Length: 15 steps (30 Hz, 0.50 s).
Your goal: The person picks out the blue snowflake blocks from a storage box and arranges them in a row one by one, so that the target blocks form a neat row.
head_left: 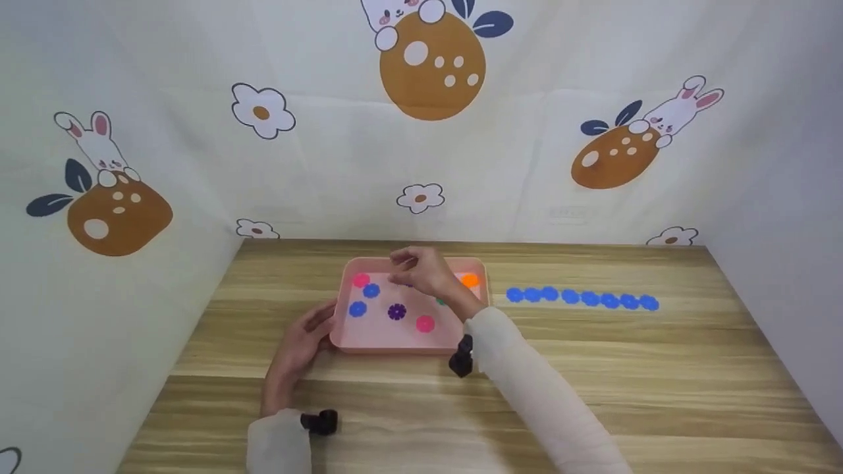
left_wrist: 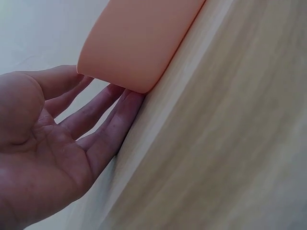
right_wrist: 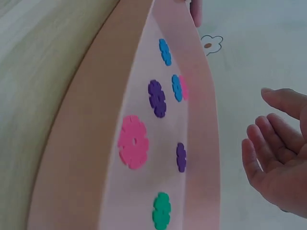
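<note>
A shallow pink tray (head_left: 402, 349) stands on the table with flower-shaped plastic pieces scattered in it. Blue (head_left: 357, 309), purple (head_left: 396, 311), pink (right_wrist: 133, 142) and green (right_wrist: 161, 211) pieces lie apart, and an orange piece (head_left: 470, 281) is at the far right corner. My left hand (head_left: 304, 340) touches the tray's left side; in the left wrist view its extended fingers (left_wrist: 98, 108) meet the wall. Over the far part of the tray hovers my right hand (head_left: 427, 271), its fingers loosely bent and holding nothing. It hides some of the tray's inside.
Right of the tray, several blue flower pieces (head_left: 590, 299) form a line on the wooden table (head_left: 691, 368). A pale curtain (head_left: 329, 178) with rabbit and flower prints hangs behind the table. Each sleeve carries a small black camera at the wrist.
</note>
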Tool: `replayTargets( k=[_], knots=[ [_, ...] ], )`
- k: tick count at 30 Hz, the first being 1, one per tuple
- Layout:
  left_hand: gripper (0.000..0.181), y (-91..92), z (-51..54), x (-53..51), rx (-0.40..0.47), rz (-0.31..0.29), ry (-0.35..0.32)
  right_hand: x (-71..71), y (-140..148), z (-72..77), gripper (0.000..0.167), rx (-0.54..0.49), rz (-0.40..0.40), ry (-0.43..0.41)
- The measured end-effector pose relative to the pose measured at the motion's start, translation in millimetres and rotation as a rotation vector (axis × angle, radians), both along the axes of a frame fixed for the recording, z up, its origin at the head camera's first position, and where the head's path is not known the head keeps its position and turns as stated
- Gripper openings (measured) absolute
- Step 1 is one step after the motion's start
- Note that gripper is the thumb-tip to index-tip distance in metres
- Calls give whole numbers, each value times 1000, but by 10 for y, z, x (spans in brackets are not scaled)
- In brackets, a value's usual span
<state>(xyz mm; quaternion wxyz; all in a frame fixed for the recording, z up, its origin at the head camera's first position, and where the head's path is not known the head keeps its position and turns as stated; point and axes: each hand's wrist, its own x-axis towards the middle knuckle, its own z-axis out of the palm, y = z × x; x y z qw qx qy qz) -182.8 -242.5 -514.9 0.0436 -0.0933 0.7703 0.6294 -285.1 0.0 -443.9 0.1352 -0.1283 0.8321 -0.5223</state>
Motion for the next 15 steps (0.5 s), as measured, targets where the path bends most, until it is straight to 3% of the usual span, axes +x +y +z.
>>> replayTargets(
  k=[8, 15],
  knots=[
    [43, 24, 7, 14, 69, 18, 19, -23, -237, -214, 38, -8, 1, -65],
    [43, 22, -12, -5, 32, 5, 12, -44, -309, -369, 36, -16, -7, -119]
  ],
)
